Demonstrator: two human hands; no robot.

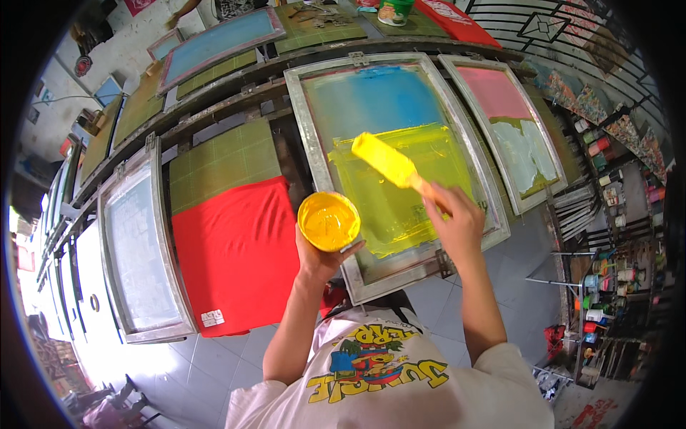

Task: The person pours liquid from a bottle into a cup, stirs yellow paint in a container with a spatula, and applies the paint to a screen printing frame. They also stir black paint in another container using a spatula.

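My left hand [319,260] is wrapped round a round tub of yellow ink [329,222], held open side up. My right hand [455,218] grips the handle of a flat spatula [382,160], its blade coated in yellow ink and raised to the upper right of the tub. Beneath both lies a large framed printing screen [296,96], with a blue band [396,93] on its far half and smeared yellow ink [400,232] over the nearer half. Left of it, a red cloth [229,257] lies on a green board [221,154].
More framed screens stand at left [139,243] and right [511,154]. A rear row holds boards, a blue screen [218,50], a green bucket [393,11] and red cloth [461,21]. A shelf of small containers [597,300] is at far right, by a grey tiled floor [179,379].
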